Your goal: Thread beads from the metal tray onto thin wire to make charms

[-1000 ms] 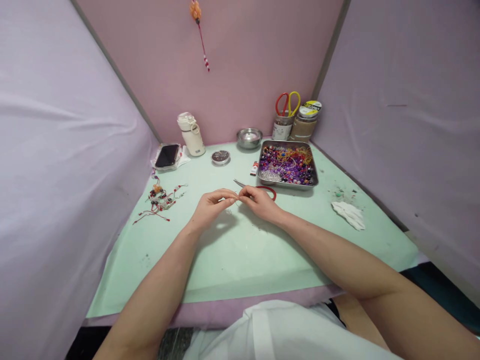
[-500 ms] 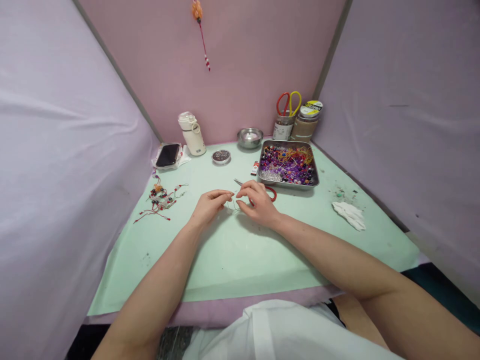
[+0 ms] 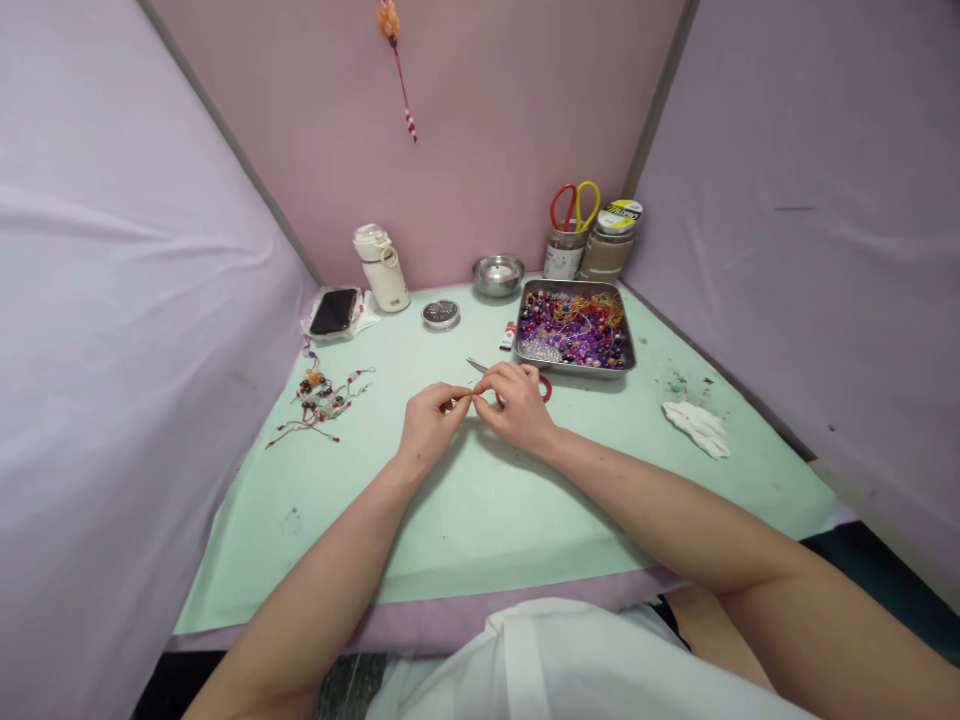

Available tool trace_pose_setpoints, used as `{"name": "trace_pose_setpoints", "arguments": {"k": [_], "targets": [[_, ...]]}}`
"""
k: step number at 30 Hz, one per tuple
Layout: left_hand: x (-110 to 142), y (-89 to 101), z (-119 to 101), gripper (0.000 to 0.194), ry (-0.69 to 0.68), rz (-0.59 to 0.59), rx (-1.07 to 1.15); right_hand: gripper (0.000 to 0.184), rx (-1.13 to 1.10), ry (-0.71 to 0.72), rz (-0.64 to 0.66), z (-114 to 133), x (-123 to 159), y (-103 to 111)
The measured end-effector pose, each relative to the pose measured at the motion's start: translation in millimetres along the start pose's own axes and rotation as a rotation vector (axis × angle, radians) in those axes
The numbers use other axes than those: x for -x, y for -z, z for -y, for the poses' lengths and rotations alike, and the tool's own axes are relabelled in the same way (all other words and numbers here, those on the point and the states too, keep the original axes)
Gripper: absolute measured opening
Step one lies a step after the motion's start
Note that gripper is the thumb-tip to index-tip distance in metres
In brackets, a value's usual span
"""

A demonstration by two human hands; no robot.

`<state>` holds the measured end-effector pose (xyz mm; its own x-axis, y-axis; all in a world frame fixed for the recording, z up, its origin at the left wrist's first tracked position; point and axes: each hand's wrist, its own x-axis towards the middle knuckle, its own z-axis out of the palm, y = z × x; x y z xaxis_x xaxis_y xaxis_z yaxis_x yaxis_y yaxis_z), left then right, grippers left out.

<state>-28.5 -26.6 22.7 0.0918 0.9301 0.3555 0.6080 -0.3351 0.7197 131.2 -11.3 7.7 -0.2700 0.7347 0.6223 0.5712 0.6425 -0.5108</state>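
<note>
My left hand (image 3: 433,422) and my right hand (image 3: 517,408) meet fingertip to fingertip above the middle of the table. Both are closed in a pinch. A thin cord showed between them half a second ago; now the fingers hide nearly all of it. Scissors (image 3: 478,366) lie just behind my right hand, their blades pointing left and a red handle (image 3: 547,388) partly showing past the knuckles.
A metal tray (image 3: 574,370) of beads and cords stands beyond my right hand. Beaded strings (image 3: 322,400) lie at left. Behind are a bottle (image 3: 384,275), a round tin (image 3: 440,316), a metal bowl (image 3: 498,282) and jars (image 3: 562,262). A white cloth (image 3: 697,428) lies right.
My left hand has moved right until its fingertips meet those of my right hand. The cord loop that hung between the hands is now mostly hidden.
</note>
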Motion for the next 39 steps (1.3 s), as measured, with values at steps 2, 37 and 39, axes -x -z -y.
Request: {"name": "trace_pose_setpoints", "arguments": {"k": [2,37,39], "targets": [[1,-0.6,1,0.016,-0.019,0.004,-0.005,0.009,-0.001,-0.006,0.013,0,0,0],[-7,8.7,-7,0.014,0.640,0.263,1.009,0.014,-0.135,0.352,0.162,9,1,0],[-8,9.6,-5,0.013,0.624,0.281,1.030,0.015,-0.112,0.437,0.118,9,3,-2]]}}
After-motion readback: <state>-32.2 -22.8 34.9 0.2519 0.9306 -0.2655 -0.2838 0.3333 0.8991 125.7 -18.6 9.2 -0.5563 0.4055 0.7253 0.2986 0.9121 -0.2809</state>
